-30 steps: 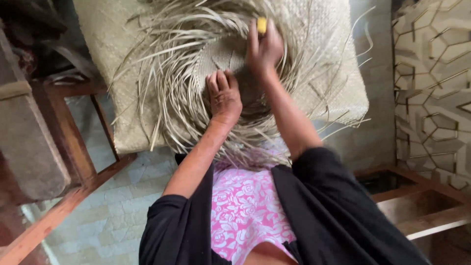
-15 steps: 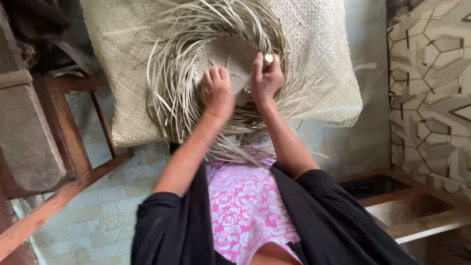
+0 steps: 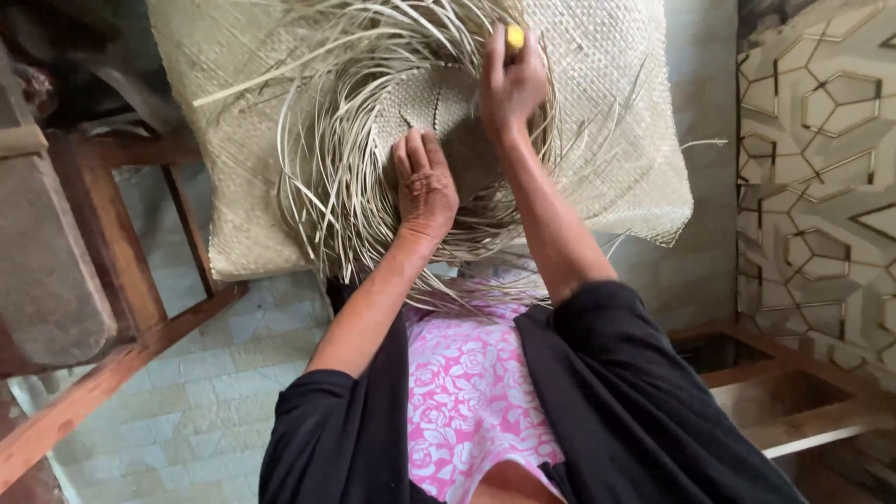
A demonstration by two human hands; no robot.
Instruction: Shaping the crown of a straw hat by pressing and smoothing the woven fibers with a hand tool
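Centre of the weave [image 3: 425, 103] is plaited tight, its rim strands [image 3: 327, 187] loose and unwoven, lying mid-mat [image 3: 616, 140]; left hand [image 3: 425, 182] presses flat and open on it, right hand [image 3: 511, 84] closed round a small yellow tool [image 3: 514, 37].

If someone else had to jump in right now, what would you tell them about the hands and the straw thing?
Left hand: flat, palm down, pressing on the woven piece.
Right hand: closed around a small yellow tool, at the piece's upper edge.
The piece lies on a big woven mat, above the person's lap.
Done: the tight woven centre.
Left: many loose straw strands stick out all around, not woven in.
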